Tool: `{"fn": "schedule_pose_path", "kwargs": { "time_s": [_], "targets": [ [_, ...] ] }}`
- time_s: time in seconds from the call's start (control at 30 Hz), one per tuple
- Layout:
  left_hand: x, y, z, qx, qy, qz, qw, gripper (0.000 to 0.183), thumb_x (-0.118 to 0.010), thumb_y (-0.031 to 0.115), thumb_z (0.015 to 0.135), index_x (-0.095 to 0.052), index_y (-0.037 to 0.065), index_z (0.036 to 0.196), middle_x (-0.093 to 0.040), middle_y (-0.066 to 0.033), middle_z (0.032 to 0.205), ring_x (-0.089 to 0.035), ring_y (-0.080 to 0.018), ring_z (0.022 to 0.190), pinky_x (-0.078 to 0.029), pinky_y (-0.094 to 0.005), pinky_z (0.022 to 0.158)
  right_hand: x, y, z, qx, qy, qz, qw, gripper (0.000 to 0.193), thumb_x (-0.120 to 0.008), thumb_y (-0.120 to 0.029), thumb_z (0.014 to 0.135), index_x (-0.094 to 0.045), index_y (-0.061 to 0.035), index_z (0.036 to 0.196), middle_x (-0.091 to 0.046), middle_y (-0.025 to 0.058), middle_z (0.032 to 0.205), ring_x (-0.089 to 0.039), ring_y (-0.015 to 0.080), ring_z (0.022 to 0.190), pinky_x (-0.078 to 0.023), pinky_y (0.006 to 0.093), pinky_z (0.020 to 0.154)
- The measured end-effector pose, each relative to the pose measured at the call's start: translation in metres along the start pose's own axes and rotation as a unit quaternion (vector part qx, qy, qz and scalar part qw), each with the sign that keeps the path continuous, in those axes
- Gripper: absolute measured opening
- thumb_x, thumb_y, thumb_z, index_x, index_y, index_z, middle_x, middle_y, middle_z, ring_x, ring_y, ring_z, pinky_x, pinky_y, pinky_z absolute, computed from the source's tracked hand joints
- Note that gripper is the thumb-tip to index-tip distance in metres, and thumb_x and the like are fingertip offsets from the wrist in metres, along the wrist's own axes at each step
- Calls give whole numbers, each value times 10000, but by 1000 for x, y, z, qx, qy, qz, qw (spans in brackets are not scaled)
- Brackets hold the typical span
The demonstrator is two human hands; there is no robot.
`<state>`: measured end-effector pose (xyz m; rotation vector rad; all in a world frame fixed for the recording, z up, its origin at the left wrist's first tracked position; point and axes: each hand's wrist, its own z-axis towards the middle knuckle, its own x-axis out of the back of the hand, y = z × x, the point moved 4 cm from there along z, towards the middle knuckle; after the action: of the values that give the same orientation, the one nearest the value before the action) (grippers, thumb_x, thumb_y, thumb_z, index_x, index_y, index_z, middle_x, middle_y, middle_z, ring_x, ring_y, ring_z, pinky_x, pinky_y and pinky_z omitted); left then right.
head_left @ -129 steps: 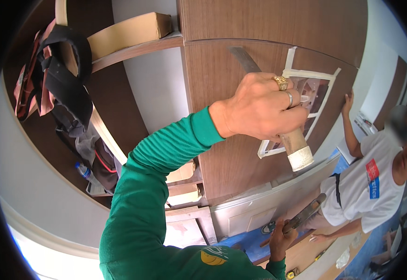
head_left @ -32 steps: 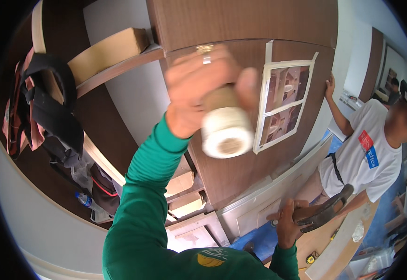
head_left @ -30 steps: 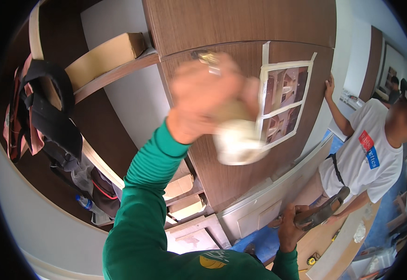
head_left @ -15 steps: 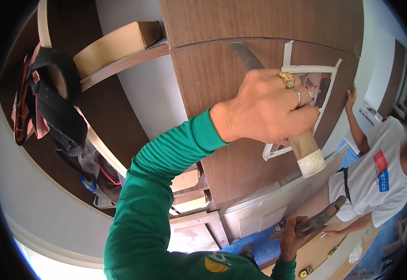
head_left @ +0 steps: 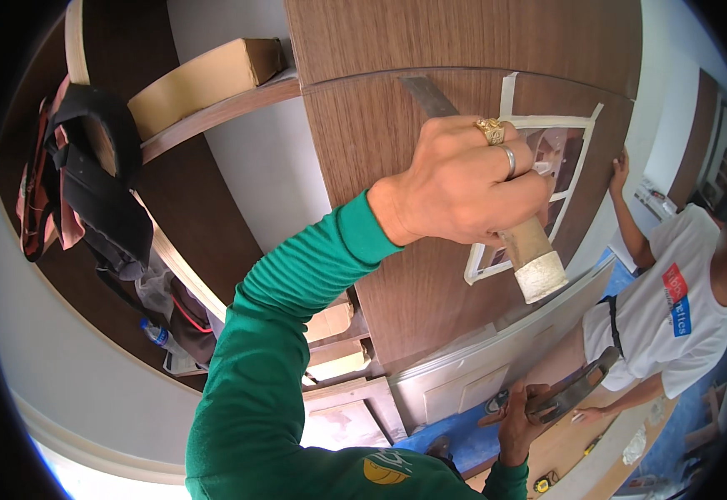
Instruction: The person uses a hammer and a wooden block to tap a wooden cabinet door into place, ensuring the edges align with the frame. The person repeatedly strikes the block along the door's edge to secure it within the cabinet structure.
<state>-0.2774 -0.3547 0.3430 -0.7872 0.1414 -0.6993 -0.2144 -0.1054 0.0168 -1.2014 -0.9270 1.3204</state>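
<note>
The middle of the frame is taken up by the left hand (head_left: 472,179), its fingers wrapped around a broad, flat-bladed chisel (head_left: 432,98). The blade is pointed toward the upper left, its tip near the seam (head_left: 363,77) in the brown wood panel (head_left: 401,308) — whether the two are touching cannot be told. The white butt (head_left: 540,277) of the handle is left bare below the fist. At lower right, what appears to be a hammer (head_left: 576,387) is gripped by the right hand (head_left: 517,425), well apart from the chisel.

For good control, the blade is probably best laid at a low slant, so that the wood surface is not gouged. If the butt is to be struck, blows should be light and square, with knuckles held clear. Care is also called for around the taped print (head_left: 557,148), partly covered by the left hand, and the co-worker's hand (head_left: 620,172) at right.
</note>
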Motion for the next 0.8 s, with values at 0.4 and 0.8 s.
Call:
{"fn": "schedule_pose_path", "kwargs": {
  "time_s": [0.4,0.8],
  "targets": [
    [14,2,-19,-32,9,-41,999,312,-896,187,629,-618,82,721,-428,-11,683,-476,-169,535,-346,-313,444,-14,1,-4,25,-35,-31,999,260,-719,-189,1084,-525,-29,1019,-555,40,720,-540,97,568,-428,285,529],
    [2,0,-1,16,21,-9,1000,396,-910,342,571,-593,123,665,-462,-9,680,-491,-180,539,-340,-335,440,-31,-30,2,63,-24,-10,998,218,-683,-137,1078,-499,-28,1037,-553,52,746,-569,117,607,-499,296,567]
  ]
}}
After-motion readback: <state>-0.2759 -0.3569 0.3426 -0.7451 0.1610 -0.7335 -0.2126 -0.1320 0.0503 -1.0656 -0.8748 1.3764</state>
